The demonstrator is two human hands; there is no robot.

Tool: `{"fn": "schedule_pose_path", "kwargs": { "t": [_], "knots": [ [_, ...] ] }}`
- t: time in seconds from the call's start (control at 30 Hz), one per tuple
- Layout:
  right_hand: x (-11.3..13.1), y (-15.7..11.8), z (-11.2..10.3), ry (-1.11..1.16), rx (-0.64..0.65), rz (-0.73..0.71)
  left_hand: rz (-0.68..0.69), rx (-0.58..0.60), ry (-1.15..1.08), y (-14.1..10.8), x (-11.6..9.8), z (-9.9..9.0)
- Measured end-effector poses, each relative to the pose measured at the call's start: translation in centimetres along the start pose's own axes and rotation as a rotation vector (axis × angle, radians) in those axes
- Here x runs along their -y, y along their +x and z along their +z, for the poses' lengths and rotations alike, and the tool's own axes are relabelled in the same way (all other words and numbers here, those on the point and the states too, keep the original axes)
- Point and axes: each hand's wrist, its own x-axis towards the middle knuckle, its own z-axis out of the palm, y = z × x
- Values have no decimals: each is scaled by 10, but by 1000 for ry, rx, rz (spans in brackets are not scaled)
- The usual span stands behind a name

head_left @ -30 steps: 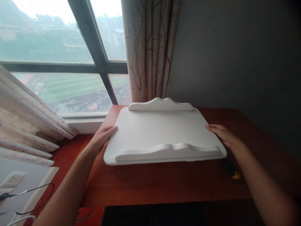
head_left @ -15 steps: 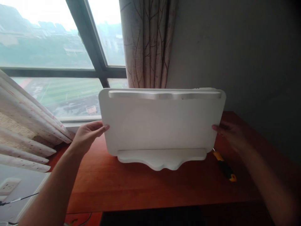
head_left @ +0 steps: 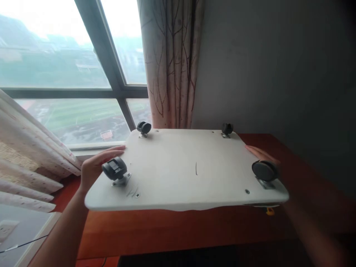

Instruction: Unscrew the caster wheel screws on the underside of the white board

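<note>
A white board (head_left: pixel 178 167) faces up with a black caster at each corner, on metal plates. Its near edge sits above the wooden table. My left hand (head_left: pixel 96 163) holds the board's left side, partly behind the near-left caster (head_left: pixel 115 168). Against the right side is my right hand (head_left: pixel 263 154), its fingers along the edge and partly covered by the near-right caster (head_left: pixel 265 170). Two smaller-looking casters, far left (head_left: pixel 144 128) and far right (head_left: pixel 227 128), stand on the far edge. Screws and a short dark line mark the surface.
The reddish wooden table (head_left: pixel 167 230) extends below and right of the board. A yellow tool end (head_left: pixel 270 211) shows under the near-right corner. Behind are a window, a patterned curtain (head_left: pixel 175 74) and a grey wall. Another curtain (head_left: pixel 33 141) and a socket (head_left: pixel 7 230) are at left.
The board has tipped over from nearly upright, so its caster side now shows and the ledged side is hidden. It now covers most of the yellow and black tool. Both hands have stayed at its sides.
</note>
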Motion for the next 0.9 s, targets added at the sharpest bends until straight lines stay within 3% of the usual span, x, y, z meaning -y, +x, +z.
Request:
{"fn": "schedule_pose_path", "kwargs": {
  "t": [0.1,0.27,0.9],
  "knots": [
    [4,-12,4,-23,10,-116,-55,-56,-62,-9,7,11],
    [0,-17,11,-50,11,-192,-50,-125,-76,-17,15,23],
    [-31,-21,35,-70,11,-233,-49,-55,81,-30,14,32]
  ]
}}
